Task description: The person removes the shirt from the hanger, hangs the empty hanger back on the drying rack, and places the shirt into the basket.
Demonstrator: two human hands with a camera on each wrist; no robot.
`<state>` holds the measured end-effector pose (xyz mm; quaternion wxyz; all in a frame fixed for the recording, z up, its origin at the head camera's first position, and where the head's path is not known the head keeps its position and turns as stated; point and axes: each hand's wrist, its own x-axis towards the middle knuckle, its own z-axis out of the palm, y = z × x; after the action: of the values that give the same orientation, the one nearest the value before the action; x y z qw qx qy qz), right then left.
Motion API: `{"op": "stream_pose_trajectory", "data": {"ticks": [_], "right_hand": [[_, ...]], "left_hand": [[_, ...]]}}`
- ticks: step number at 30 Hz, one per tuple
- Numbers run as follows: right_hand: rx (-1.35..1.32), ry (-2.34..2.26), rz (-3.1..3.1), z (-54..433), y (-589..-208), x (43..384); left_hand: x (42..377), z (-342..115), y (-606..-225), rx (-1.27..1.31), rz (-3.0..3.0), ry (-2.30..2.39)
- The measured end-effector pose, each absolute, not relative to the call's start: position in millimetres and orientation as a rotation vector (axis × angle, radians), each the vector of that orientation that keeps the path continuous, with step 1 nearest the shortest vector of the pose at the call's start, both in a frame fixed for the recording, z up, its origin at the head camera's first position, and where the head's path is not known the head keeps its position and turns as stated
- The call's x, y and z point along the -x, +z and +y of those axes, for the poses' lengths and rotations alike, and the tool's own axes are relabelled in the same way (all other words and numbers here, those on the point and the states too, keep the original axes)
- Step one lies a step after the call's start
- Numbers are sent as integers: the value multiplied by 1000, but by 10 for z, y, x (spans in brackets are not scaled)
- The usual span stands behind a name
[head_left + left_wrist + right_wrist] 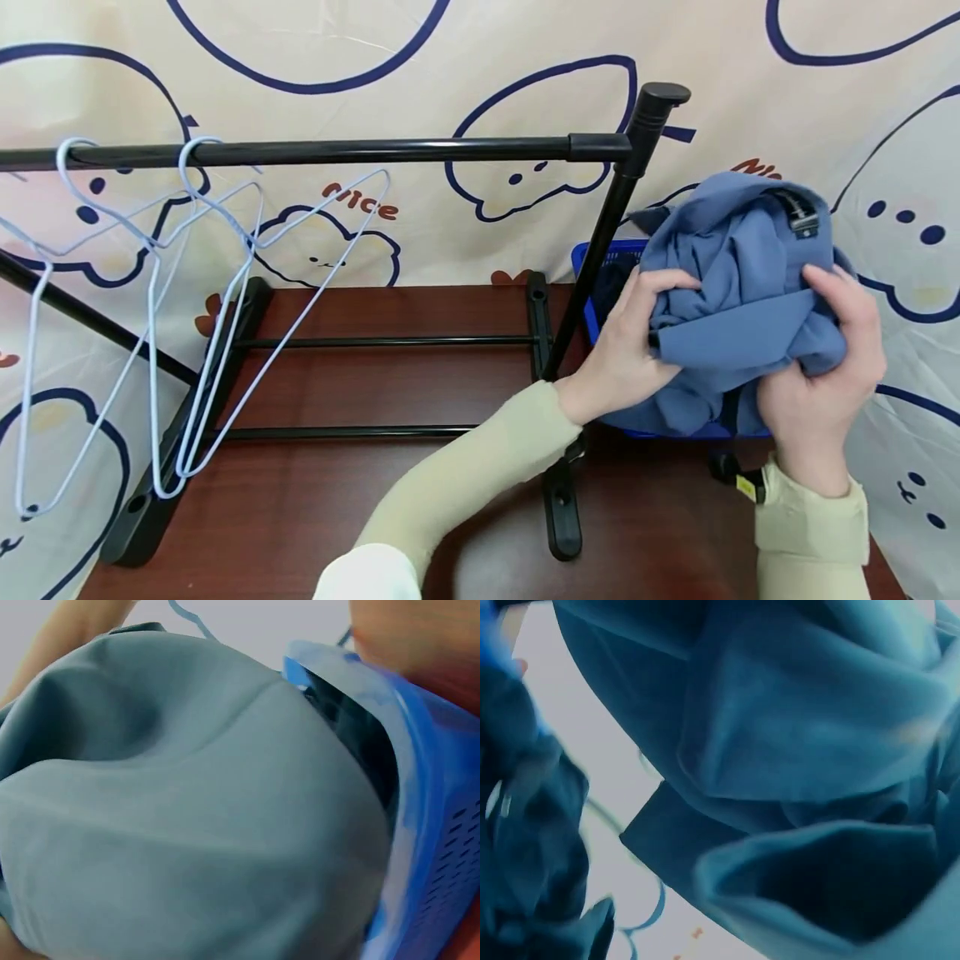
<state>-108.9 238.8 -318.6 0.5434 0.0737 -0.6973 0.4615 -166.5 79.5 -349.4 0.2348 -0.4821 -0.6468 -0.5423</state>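
Note:
A bunched blue garment (738,308) with a dark label inside its upper edge is held up between both hands, over a blue basket (450,847). My left hand (626,350) grips its left side, fingers partly hidden by folds. On the right side my right hand (828,367) holds the cloth, with the thumb over the front and the fingers partly covered. Smooth folds of the same garment fill most of the left wrist view. In the right wrist view the garment hangs in loose folds, and darker clothing (525,825) shows at the left.
A black rack bar (375,151) crosses above the brown table (390,508), its slanted post (600,250) just left of the basket. Light blue hangers (182,171) hang from the bar at the left. A patterned curtain (525,83) covers the background.

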Motion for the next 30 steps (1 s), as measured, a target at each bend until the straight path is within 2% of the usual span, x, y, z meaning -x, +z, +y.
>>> {"op": "stream_pose_trajectory", "data": {"ticks": [4,9,13,16,23,30], "right_hand": [[-188,1063,-1742,2565,-3299,1276],[-218,987,-1950,2828,-3647,1507],[-165,955,-2164,3048,-3903,1616],[-134,960,-2271,3145,-3977,1631],[-114,996,-2585,3354,-3810,1467],[-209,1177,-2738,3372,-3612,1312]], "left_hand": [[1847,996,-3701,1221,-1903,-1513],[2011,1063,-4026,1063,-2210,-1530],[2041,1014,-4155,962,-2485,-1462],[2002,945,-4168,1005,-2602,-1345],[1940,733,-4133,1366,-2657,-841],[1984,813,-4223,1289,-2674,-632]]}}
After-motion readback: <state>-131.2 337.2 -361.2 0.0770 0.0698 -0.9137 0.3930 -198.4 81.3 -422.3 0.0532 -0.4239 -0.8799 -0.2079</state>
